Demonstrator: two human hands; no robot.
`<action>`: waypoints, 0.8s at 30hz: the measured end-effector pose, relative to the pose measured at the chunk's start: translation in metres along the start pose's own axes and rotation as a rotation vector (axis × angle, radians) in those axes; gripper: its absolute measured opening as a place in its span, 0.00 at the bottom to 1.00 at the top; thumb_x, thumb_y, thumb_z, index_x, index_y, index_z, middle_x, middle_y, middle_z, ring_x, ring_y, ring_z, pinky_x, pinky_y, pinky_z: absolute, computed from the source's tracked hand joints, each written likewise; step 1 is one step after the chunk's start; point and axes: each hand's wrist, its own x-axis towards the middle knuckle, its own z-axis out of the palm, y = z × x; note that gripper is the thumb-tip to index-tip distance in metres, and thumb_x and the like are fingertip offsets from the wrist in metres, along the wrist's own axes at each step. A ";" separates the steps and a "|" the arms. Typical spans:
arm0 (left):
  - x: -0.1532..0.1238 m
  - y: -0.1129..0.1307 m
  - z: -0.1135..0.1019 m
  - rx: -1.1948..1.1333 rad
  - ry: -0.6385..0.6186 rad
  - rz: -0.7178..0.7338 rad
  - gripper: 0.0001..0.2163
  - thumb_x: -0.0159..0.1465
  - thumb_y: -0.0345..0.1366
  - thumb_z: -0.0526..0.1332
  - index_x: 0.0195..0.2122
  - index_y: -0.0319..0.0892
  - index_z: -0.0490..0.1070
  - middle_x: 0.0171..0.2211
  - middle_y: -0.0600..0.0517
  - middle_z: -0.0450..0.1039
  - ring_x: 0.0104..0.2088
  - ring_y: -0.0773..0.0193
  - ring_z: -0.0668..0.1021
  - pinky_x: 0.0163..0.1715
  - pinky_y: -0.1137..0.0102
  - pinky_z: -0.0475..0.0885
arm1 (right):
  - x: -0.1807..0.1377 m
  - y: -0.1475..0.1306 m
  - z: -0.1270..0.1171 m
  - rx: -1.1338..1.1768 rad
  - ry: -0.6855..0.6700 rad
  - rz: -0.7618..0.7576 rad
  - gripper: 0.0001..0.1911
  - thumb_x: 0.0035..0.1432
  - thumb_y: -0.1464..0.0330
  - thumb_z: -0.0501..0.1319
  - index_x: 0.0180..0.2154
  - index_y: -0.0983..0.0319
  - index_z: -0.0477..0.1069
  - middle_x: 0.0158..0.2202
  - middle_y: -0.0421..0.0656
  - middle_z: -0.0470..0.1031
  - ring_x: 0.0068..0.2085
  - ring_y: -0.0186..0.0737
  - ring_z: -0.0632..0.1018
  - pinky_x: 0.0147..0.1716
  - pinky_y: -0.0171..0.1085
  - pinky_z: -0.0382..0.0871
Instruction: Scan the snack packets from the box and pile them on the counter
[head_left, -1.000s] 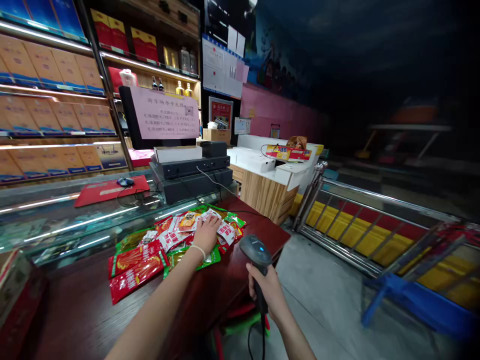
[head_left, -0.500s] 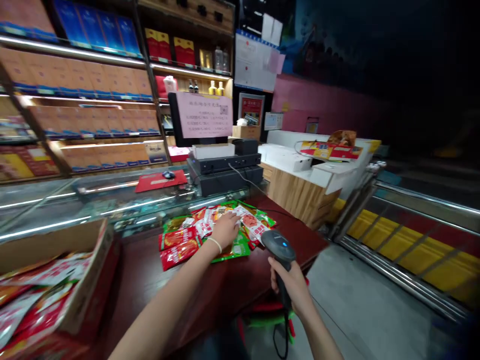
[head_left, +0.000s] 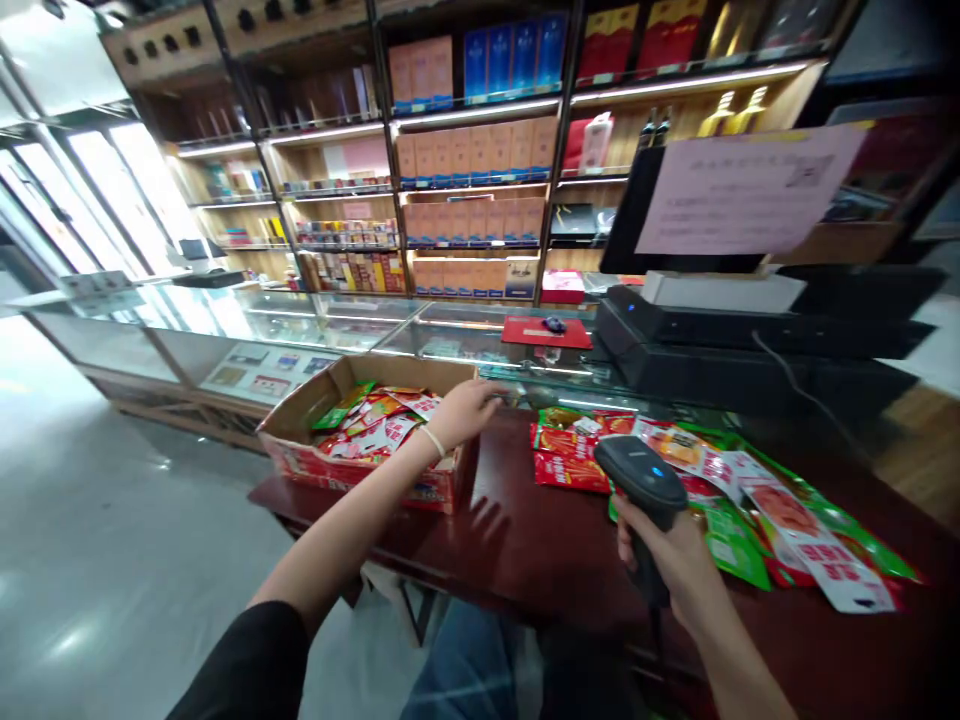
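My right hand (head_left: pixel 667 545) is wrapped round the handle of a dark barcode scanner (head_left: pixel 641 475), whose head carries a small blue light. Just beyond it, several snack packets (head_left: pixel 690 450) in red, green and white lie in a spread pile. My left hand (head_left: pixel 466 410) hovers over the right edge of a cardboard box (head_left: pixel 289 450), holding nothing, and its shadow on the table shows fingers apart. Inside the box are more snack packets (head_left: pixel 382 425) of the same kinds.
The box and pile rest on a dark red table (head_left: pixel 487 560) against a glass display counter (head_left: pixel 360 320). A monitor (head_left: pixel 626 210) with a pink paper sheet stands at the back right. A mouse (head_left: pixel 553 324) sits on a red mat (head_left: pixel 517 330). Stocked shelves (head_left: pixel 480 185) line the wall.
My left hand has left the packet pile and moved left to the box's edge. The view has turned left. My right hand still grips the scanner, now nearer the pile's left part.
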 end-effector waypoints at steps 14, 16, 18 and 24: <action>-0.061 -0.155 -0.065 0.321 -0.188 -0.305 0.12 0.63 0.33 0.58 0.47 0.39 0.73 0.45 0.44 0.76 0.46 0.54 0.78 0.49 0.63 0.72 | 0.070 -0.025 0.150 -0.001 -0.391 -0.096 0.22 0.50 0.52 0.69 0.33 0.59 0.62 0.18 0.33 0.67 0.14 0.32 0.69 0.12 0.30 0.61; -0.052 -0.164 -0.057 0.349 -0.286 -0.269 0.13 0.62 0.30 0.58 0.47 0.39 0.73 0.45 0.43 0.75 0.46 0.54 0.78 0.50 0.63 0.71 | 0.082 -0.033 0.161 0.007 -0.426 -0.119 0.21 0.51 0.53 0.68 0.34 0.59 0.62 0.18 0.32 0.67 0.14 0.31 0.68 0.11 0.29 0.61; -0.042 -0.173 -0.046 0.385 -0.384 -0.227 0.15 0.61 0.26 0.57 0.49 0.39 0.72 0.46 0.42 0.74 0.47 0.54 0.77 0.50 0.63 0.70 | 0.092 -0.039 0.170 0.020 -0.444 -0.132 0.21 0.51 0.53 0.68 0.35 0.59 0.62 0.18 0.31 0.67 0.14 0.31 0.68 0.11 0.29 0.61; -0.028 -0.193 -0.010 0.487 -0.527 -0.163 0.13 0.60 0.26 0.60 0.47 0.39 0.72 0.46 0.38 0.73 0.48 0.50 0.78 0.49 0.59 0.70 | 0.112 -0.043 0.177 0.030 -0.475 -0.116 0.22 0.50 0.52 0.68 0.35 0.59 0.63 0.18 0.31 0.67 0.14 0.31 0.68 0.11 0.29 0.62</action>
